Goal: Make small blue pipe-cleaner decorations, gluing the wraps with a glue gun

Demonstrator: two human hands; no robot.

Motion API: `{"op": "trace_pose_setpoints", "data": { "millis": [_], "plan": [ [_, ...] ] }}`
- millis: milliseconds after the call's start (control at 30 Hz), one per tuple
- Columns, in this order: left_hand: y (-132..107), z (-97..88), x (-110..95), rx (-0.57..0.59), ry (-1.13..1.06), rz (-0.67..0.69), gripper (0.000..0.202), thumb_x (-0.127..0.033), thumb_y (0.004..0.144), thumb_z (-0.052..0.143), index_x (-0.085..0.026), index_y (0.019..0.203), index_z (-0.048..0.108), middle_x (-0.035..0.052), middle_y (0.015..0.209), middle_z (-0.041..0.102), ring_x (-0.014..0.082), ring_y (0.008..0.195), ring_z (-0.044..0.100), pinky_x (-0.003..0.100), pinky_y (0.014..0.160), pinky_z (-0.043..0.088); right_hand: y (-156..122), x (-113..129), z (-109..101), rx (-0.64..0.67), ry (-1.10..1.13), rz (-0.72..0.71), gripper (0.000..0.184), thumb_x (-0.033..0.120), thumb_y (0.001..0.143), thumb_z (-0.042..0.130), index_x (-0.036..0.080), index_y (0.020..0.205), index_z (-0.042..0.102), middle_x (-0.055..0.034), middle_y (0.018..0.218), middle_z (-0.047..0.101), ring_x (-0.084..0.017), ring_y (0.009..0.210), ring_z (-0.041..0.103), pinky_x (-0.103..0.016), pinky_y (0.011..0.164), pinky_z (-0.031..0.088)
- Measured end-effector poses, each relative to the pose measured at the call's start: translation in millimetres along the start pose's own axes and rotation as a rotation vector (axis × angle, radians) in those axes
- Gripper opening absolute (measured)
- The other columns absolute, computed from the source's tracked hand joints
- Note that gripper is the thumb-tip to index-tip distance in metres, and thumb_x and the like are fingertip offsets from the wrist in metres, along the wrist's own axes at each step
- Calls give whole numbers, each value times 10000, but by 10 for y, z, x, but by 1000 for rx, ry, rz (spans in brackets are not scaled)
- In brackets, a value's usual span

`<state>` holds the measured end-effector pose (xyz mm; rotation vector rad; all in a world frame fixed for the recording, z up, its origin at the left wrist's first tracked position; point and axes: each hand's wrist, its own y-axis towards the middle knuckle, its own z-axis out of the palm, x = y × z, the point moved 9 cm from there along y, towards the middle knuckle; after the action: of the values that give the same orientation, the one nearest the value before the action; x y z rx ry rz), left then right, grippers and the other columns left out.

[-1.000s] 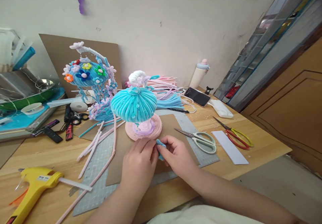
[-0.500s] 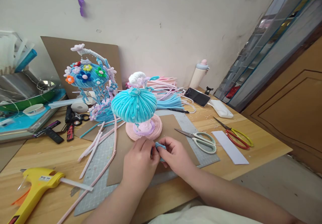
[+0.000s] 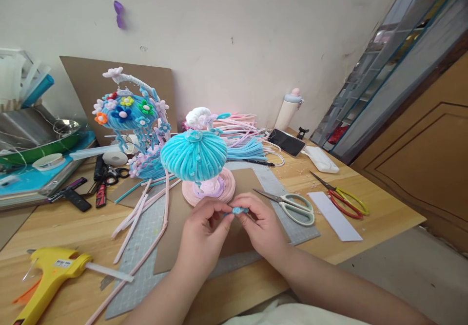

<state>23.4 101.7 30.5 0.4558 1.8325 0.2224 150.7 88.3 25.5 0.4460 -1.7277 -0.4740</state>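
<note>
Both of my hands meet over a brown cardboard sheet (image 3: 252,183) in front of me. My left hand (image 3: 203,237) and my right hand (image 3: 261,225) pinch a small blue pipe-cleaner piece (image 3: 239,211) between their fingertips. Just beyond them stands a blue pipe-cleaner mushroom (image 3: 193,154) on a pink round base (image 3: 226,188). A second blue craft with coloured flowers (image 3: 126,113) stands further back on the left.
A yellow glue gun (image 3: 51,274) lies at the front left. Pale green scissors (image 3: 292,203) and red-yellow scissors (image 3: 343,198) lie to the right, beside a white paper strip (image 3: 334,215). Loose pink pipe cleaners (image 3: 142,213) cross the grey cutting mat (image 3: 146,247). A phone (image 3: 287,141) and bottle (image 3: 288,108) stand at the back.
My fingers have lifted the blue piece a little and turned it flat between both hands. The left fingers have opened into a finer pinch.
</note>
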Motion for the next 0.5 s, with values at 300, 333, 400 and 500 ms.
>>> {"op": "trace_pose_setpoints", "data": {
  "millis": [300,333,400,500],
  "plan": [
    [-19,97,-5,95,-155,2,93,-122,775,601,-197,762,655,23,797,542,144,716,543,246,600,439,-29,13,-49,-38,-1,-22,133,164,862,534,222,934,630,-52,912,628,-181,875,593,-305,766,466],
    [-26,100,13,90,-172,-9,83,-133,783,598,-198,783,650,25,816,542,143,716,551,249,603,452,-35,9,-51,-39,-3,-22,133,164,862,535,222,937,628,-50,913,627,-179,873,593,-302,762,466],
    [-37,111,31,88,-186,-22,69,-153,799,587,-198,807,639,25,834,537,138,701,561,257,605,476,-46,3,-58,-46,-15,-24,134,161,862,536,220,941,627,-48,917,623,-175,873,592,-296,762,463],
    [-36,129,31,92,-229,-48,55,-156,797,577,-187,778,619,21,832,532,132,679,575,269,616,503,-59,18,-70,-60,-46,-35,130,161,859,544,217,939,630,-50,919,622,-175,881,590,-294,769,461]
  ]
}}
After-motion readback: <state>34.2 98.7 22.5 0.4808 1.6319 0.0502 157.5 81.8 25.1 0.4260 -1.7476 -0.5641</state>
